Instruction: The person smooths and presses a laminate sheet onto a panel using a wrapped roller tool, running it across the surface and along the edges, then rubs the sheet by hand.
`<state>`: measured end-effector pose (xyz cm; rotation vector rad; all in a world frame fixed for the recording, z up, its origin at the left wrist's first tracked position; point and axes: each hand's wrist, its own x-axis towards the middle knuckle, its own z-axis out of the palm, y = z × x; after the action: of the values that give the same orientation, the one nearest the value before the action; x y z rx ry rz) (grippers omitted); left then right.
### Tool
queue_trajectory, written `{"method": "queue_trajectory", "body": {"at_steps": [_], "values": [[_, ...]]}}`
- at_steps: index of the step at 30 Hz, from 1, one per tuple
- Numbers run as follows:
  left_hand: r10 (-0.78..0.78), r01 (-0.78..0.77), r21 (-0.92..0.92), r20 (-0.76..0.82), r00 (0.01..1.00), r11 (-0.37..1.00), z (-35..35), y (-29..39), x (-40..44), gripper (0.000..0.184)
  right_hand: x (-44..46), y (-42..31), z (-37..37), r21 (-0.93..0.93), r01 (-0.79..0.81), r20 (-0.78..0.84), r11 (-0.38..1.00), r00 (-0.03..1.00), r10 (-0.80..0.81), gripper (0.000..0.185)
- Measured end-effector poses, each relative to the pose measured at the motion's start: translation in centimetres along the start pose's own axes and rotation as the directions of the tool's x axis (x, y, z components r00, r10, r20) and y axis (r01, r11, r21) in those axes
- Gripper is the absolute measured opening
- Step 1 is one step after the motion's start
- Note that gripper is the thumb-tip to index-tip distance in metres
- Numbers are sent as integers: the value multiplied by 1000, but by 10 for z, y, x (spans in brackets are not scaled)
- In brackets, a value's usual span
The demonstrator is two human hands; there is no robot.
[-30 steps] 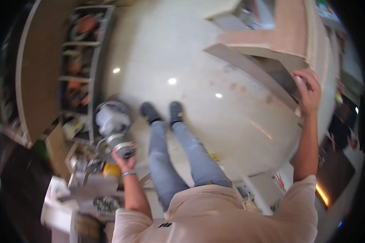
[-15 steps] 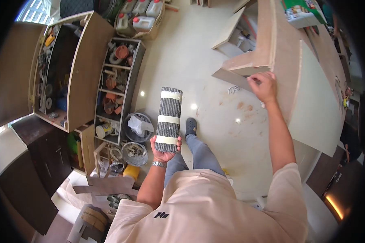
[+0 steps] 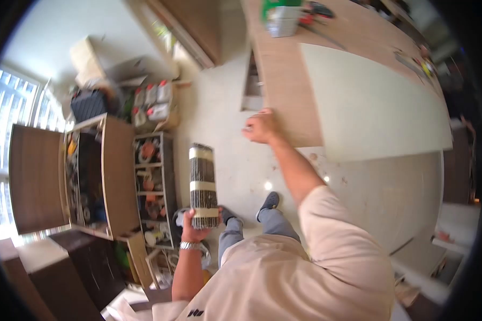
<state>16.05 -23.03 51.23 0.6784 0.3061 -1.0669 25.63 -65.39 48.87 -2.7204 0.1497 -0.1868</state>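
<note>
Head camera view, a cluttered workroom: bright window slats (image 3: 9, 107) line the far left of the frame, behind a brown cabinet door (image 3: 37, 179) swung wide. The wooden cabinet (image 3: 120, 176) beside it has items packed on its inner shelves, too small to name, with a black case (image 3: 89, 107) near its top. Below, at the lower left, sits a dark brown chest (image 3: 88, 265). Next come jugs with red caps (image 3: 158, 96), grouped in a box at the upper left, and a grey-framed rack (image 3: 168, 176) of orange and pale parts.

Left of centre, the person's left hand (image 3: 197, 232), a metal watch (image 3: 190, 245) at the wrist, grips the lower end of a ribbed dark bundle (image 3: 202, 174) bound with three pale bands. Its fingers wrap around the sides, and the bundle points toward the top of the frame, over the floor.

Near the centre, the right hand (image 3: 261, 127) is at the corner of a wooden bench (image 3: 289, 101), fingers curled inward; whether they pinch anything cannot be told. A green-and-white box (image 3: 281, 20) rests on the bench at the top, with a large white sheet (image 3: 375, 112) spread across it farther right.
</note>
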Motion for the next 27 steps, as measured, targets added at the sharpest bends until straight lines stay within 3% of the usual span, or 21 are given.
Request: {"method": "queue_trajectory", "body": {"at_steps": [1,2,3,5,6,8,10,14,15,16,19,23,27], "values": [[11,4,173,-88,996,985,9,-3,-4,82,-3,-2,-3,48,36,-48,998,998,-33,27],[41,-5,369,-89,995,929,24,-2,-11,76,-6,-8,-18,86,19,40,996,999,-22,29],[84,-28,550,-77,993,834,41,1,-15,71,-10,-8,-16,100,69,-57,993,996,-64,29],[171,-112,716,-10,985,689,75,3,-10,71,-27,-1,-8,263,253,-268,931,946,-181,16],[167,-116,754,8,986,647,100,8,-9,73,-48,-11,-25,243,332,-335,911,911,-243,9],[142,-108,847,39,989,520,145,7,-4,78,-115,-22,-51,445,-1,-123,896,990,62,15],[108,-108,940,76,991,324,188,-2,21,86,-195,-19,-77,510,-263,117,819,965,237,28],[152,-261,945,234,960,196,244,-40,95,94,-332,9,-93,637,-425,116,643,878,465,31],[187,-283,956,265,946,76,263,-51,112,91,-352,17,-96,696,-479,123,534,813,570,31],[125,-334,931,317,940,150,259,-62,142,94,-369,21,-100,749,-516,136,415,734,666,31],[238,-355,824,489,839,-442,296,-99,177,96,-391,36,-127,761,-544,34,354,578,815,31],[82,-401,771,501,862,-494,339,-134,207,99,-402,49,-132,885,-372,-99,281,439,893,31],[-78,-454,718,492,867,-528,356,-141,228,101,-424,51,-118,857,-493,12,152,313,950,31]]}}
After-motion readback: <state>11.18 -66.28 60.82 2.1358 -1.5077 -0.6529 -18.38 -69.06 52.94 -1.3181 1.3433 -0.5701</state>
